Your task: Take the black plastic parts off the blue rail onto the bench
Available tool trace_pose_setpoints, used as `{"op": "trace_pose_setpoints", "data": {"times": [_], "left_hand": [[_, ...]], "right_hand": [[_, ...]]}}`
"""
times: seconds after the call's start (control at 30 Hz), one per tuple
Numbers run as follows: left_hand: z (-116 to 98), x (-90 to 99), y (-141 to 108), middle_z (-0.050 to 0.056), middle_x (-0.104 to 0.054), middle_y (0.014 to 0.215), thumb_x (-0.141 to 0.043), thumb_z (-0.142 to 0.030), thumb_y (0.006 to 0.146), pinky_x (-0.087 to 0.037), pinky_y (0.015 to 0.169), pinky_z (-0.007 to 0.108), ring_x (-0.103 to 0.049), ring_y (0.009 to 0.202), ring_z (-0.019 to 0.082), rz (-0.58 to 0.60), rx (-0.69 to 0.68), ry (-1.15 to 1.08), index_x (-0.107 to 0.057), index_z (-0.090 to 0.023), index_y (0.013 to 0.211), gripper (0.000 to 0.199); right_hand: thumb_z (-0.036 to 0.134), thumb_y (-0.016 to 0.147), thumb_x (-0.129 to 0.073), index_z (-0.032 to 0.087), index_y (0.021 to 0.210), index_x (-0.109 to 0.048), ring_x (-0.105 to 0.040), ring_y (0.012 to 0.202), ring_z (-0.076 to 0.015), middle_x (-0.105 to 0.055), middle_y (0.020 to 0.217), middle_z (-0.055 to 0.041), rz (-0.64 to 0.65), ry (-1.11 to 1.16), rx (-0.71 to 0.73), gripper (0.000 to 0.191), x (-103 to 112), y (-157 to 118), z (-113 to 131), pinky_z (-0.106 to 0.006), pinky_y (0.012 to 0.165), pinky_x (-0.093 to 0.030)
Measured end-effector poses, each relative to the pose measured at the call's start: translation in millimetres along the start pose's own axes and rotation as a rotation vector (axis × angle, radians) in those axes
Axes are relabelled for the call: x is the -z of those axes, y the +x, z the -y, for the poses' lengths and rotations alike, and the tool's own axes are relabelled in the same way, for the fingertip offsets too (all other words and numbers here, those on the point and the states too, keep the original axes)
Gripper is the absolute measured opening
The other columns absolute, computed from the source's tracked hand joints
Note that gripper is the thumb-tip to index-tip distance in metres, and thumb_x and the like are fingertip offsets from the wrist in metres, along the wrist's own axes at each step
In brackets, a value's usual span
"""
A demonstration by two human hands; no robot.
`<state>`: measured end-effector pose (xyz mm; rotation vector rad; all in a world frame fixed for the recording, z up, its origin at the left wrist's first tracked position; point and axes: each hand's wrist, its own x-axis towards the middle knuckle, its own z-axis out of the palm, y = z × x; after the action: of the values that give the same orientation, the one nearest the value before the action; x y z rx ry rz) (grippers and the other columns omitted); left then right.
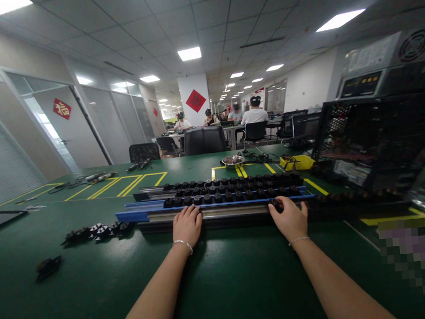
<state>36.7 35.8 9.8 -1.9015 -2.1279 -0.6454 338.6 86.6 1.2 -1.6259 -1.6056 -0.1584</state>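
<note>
My left hand [187, 226] lies flat on the nearest long metal rail [235, 210], its fingers stretched out over the top. Farther right along the same rail, my right hand [289, 218] pinches a small black part [276, 204] between thumb and fingers. Most of that part is hidden by the fingers. Just behind, a blue rail [131, 216] runs alongside a row of black knob-like parts [218, 197]. A second such row [233, 181] stands farther back.
Loose black parts [103, 231] lie left of the rails on the green table [231, 287], with another black piece [48, 267] nearer me. A metal bowl [233, 162] and yellow box [296, 162] stand behind. Computer cases [367, 141] rise at right. People sit in the background.
</note>
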Motion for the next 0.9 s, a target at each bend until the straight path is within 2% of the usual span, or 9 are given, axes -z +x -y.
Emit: {"op": "trace_pose_setpoints", "data": {"times": [0.9], "left_hand": [[0.9, -0.6, 0.2, -0.004, -0.051, 0.13, -0.028, -0.04, 0.087, -0.03, 0.1, 0.039, -0.039, 0.123, 0.019, -0.012, -0.015, 0.007, -0.053, -0.029, 0.119, 0.042]], "right_hand": [[0.042, 0.076, -0.046, 0.021, 0.095, -0.054, -0.06, 0.083, -0.0194, -0.065, 0.093, -0.0037, -0.013, 0.046, 0.043, 0.03, -3.0, -1.7, 0.8, -0.051, 0.101, -0.015]]}}
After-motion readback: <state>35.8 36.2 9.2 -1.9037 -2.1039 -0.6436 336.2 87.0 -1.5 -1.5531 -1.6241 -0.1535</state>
